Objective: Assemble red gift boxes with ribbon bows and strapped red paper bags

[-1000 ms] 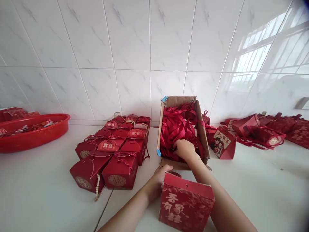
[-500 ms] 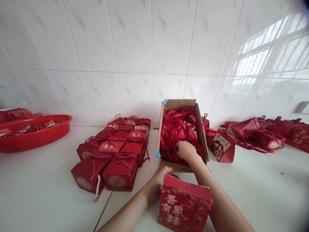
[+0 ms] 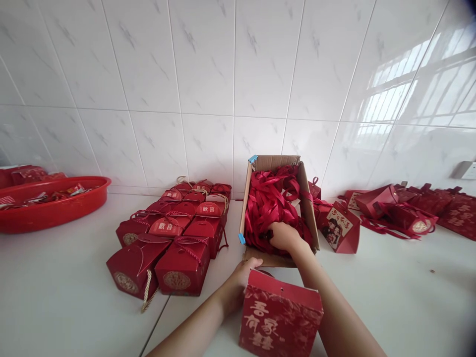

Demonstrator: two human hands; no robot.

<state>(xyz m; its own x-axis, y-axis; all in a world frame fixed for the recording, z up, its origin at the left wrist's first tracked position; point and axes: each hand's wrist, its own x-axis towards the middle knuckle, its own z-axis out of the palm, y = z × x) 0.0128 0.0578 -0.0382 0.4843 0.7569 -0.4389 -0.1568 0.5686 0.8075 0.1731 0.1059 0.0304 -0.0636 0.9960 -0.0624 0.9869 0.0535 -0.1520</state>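
My right hand (image 3: 284, 237) reaches into an open cardboard box (image 3: 242, 208) full of shiny red ribbons (image 3: 266, 198). Its fingers are curled down among the ribbons at the front, their tips partly hidden. At the box's front flap is my left hand (image 3: 243, 277), thumb forward and fingers bent, mostly covered by a red gift box (image 3: 280, 317). What the left hand grips cannot be made out. That gift box is upright between my forearms, with pale Chinese characters on its side and a small hole near its top; its lower edge is out of frame.
Several closed red gift boxes (image 3: 182, 280) with cord handles stand in rows to the left. A red plastic basin (image 3: 74, 208) of small wrapped items is at far left. On the right lie a picture-printed gift box (image 3: 338, 228) and more red boxes (image 3: 457, 208). A tiled wall (image 3: 208, 59) rises behind.
The view has shifted slightly. My right hand stays among the ribbons with little movement, and my left hand keeps its place behind the gift box.
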